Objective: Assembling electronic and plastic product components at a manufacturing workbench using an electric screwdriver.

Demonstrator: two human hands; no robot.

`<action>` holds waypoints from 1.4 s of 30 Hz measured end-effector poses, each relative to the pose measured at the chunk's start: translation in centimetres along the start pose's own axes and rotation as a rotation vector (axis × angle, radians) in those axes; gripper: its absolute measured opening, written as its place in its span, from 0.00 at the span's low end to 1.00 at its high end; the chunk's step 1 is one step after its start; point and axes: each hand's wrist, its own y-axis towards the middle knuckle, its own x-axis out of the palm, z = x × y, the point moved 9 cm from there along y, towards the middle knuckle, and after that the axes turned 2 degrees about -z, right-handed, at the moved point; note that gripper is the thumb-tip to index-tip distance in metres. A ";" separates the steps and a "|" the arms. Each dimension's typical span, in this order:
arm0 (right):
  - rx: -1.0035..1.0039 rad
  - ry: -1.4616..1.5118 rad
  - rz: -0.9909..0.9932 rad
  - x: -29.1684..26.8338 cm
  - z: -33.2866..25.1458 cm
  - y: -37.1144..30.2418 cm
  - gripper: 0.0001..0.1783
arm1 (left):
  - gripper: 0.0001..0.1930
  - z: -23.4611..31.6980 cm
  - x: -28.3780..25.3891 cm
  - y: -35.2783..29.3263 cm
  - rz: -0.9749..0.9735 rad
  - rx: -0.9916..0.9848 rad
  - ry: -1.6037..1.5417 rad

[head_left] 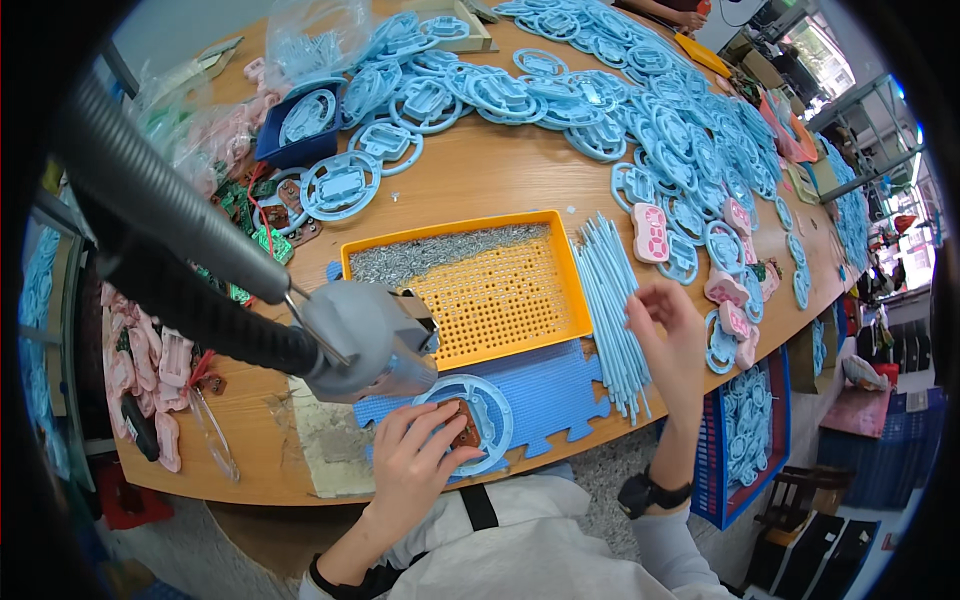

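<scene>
My left hand [412,452] rests with bent fingers on the left side of a light blue steering-wheel-shaped plastic part [503,422], steadying it. A small brown circuit board [466,428] lies inside that part, half covered by my fingertips. The part sits on a blue foam mat [545,395], just right of the grey head of a power screwdriver [375,340]. Raised over a bundle of light blue thin sticks [612,320] is my right hand [668,328], its thumb and fingertips drawn together. Anything pinched there is too small to make out.
A yellow perforated tray [580,290] holds many small screws [420,262] behind the mat. Light blue plastic parts [660,110] pile up across the far table. Pink pieces [150,350] and green boards lie left, more pink cases [650,232] right. A blue crate [783,440] stands below right.
</scene>
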 end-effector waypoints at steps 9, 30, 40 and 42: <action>-0.425 -0.263 -0.399 6.6 -0.1 -8.3 0.10 | 0.22 -1.4 -0.1 -0.6 0.033 -0.071 -0.119; -0.520 -0.183 -0.360 9.3 -0.8 -7.5 0.13 | 0.23 -1.3 0.2 -0.4 0.014 -0.073 -0.143; -0.598 -0.157 -0.351 9.2 -0.7 -7.6 0.10 | 0.23 -1.4 0.2 -0.5 0.011 -0.084 -0.165; -0.561 -0.133 -0.350 9.3 -0.3 -7.9 0.10 | 0.23 -1.4 0.3 -0.5 0.012 -0.084 -0.171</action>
